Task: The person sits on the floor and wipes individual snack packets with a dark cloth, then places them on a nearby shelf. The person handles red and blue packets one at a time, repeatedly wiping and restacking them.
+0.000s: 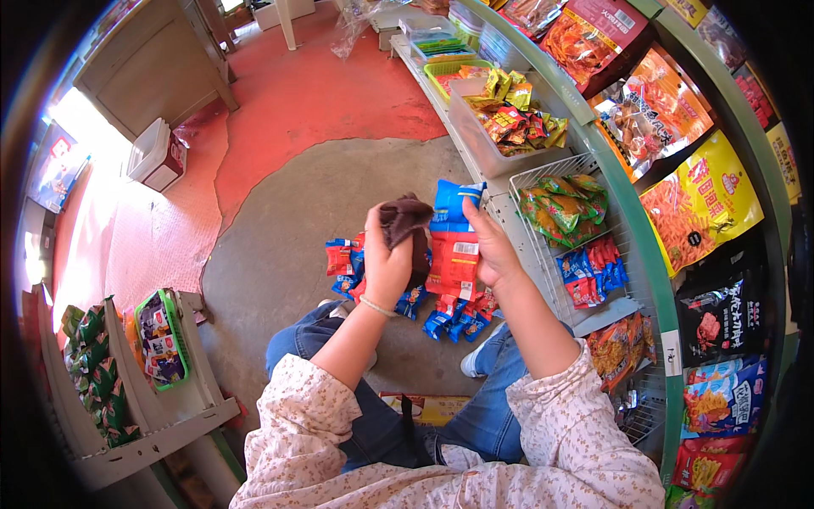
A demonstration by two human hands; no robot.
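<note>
My left hand (389, 261) grips a dark brown cloth (407, 219), which is bunched up and hangs down past the fingers. Beside it, my right hand (491, 245) holds a red and blue snack packet (454, 257) upright by its right edge, thumb across the front. The cloth comes close to the packet's left side; whether they touch I cannot tell. Below and behind both hands, several small red and blue snack packets (455, 316) lie in a loose pile on the concrete floor (286, 216). My left hand and the cloth hide part of that pile.
On the right, a shelf holds a clear plastic bin (474, 130) of snack packets and a white wire basket (528, 210). Larger snack bags (703, 200) fill the green-edged rack beyond. A low rack (159, 439) with a green basket (181, 343) stands left. A yellow box (439, 410) lies between my legs.
</note>
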